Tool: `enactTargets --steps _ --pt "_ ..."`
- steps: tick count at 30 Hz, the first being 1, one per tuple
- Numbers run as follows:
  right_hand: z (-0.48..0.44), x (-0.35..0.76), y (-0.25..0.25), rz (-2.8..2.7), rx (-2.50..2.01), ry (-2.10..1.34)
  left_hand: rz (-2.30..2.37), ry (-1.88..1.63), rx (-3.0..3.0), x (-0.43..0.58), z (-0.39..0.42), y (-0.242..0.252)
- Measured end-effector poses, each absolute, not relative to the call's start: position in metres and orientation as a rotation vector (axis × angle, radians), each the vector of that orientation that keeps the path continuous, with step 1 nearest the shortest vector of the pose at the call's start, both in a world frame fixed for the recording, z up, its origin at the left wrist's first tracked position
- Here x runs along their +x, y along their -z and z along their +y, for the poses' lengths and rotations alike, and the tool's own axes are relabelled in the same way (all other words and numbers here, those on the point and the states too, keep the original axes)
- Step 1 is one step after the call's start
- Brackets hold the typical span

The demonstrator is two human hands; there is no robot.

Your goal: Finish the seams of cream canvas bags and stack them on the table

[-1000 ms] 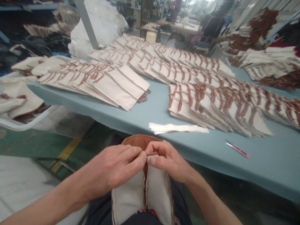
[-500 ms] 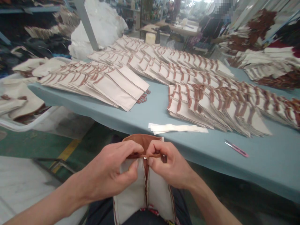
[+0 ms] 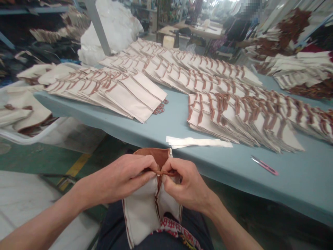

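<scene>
The cream pouch (image 3: pixel 142 215) is over the person's lap (image 3: pixel 111 225), just off the near edge of the worktop (image 3: pixel 221 170), fingers of the left hand (image 3: pixel 128 175) and right hand (image 3: pixel 187 184) pinching its brown rim close together. White strips (image 3: pixel 199 142) lie near that edge, a pink-handled cutter (image 3: pixel 267 167) to their right; open room shows between the left pile (image 3: pixel 132 97) and right pile (image 3: pixel 231 121).

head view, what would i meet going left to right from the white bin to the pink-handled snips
White bin → left hand → right hand → pink-handled snips.
</scene>
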State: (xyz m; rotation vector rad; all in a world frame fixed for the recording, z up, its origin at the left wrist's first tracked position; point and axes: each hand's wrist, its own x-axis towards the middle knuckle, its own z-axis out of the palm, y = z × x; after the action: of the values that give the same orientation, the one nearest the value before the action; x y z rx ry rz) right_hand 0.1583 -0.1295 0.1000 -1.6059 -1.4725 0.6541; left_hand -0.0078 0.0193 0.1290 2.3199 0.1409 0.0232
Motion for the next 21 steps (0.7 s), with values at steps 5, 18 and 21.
enactTargets --steps 5,18,21 --pt "-0.129 0.16 -0.1 -1.53 -1.62 -0.603 0.132 0.049 2.365 -0.001 0.02 -0.139" --pt "-0.138 0.181 -0.115 -1.682 -1.555 -0.651 0.203 0.059 1.906 0.011 0.001 -0.123" --pt "-0.139 0.198 -0.111 -1.735 -1.709 -0.693 0.212 -0.012 2.038 0.001 -0.001 -0.12"
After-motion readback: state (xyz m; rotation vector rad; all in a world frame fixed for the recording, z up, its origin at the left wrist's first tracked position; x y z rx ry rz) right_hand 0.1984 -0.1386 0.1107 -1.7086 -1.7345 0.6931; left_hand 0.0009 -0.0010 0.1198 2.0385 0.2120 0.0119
